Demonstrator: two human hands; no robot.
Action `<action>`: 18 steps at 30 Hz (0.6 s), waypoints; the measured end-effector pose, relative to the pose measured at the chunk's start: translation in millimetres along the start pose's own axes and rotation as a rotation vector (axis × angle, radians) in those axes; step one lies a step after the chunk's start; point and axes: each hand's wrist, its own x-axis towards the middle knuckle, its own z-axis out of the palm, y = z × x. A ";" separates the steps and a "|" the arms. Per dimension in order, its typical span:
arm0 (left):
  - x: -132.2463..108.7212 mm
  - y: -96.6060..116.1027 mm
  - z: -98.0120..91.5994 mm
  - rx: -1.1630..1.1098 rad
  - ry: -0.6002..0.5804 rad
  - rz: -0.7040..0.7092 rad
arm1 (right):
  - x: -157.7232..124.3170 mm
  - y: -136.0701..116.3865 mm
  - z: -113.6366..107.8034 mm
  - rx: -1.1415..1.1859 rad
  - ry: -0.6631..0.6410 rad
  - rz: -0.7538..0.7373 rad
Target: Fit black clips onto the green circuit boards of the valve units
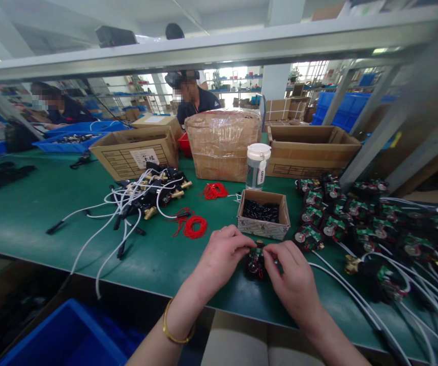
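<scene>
Near the front edge of the green bench, a small black unit with a green circuit board (pixel 256 262) sits between my two hands. My left hand (pixel 222 254) pinches at its upper left side. From the other side, my right hand (pixel 291 272) has thumb and fingers closed on the unit's right edge. Red wire shows at the unit's lower part. Just behind it stands a small open carton (pixel 262 229) of small black parts (pixel 260 211). The fingertips hide part of the board, and any tiny piece between them cannot be made out.
To the right lie several similar circuit-board units (pixel 333 226) with white cables. A tangle of white cables (pixel 127 201) with brass fittings lies left, near red wire coils (pixel 195 227). Behind stand a clear bottle (pixel 257 168) and a wrapped carton (pixel 222 147). Co-workers sit beyond.
</scene>
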 end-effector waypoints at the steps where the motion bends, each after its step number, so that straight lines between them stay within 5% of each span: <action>1: 1.6 -0.8 -1.2 0.022 -0.014 0.025 | 0.1 -0.5 -0.1 0.007 0.005 -0.004; 10: 8.0 -2.8 -12.0 0.189 -0.130 0.125 | 1.0 -1.7 -0.6 0.043 0.010 0.015; 18: -12.3 9.7 -20.4 0.078 -0.188 0.090 | -4.1 -15.3 -6.4 0.147 -0.045 0.103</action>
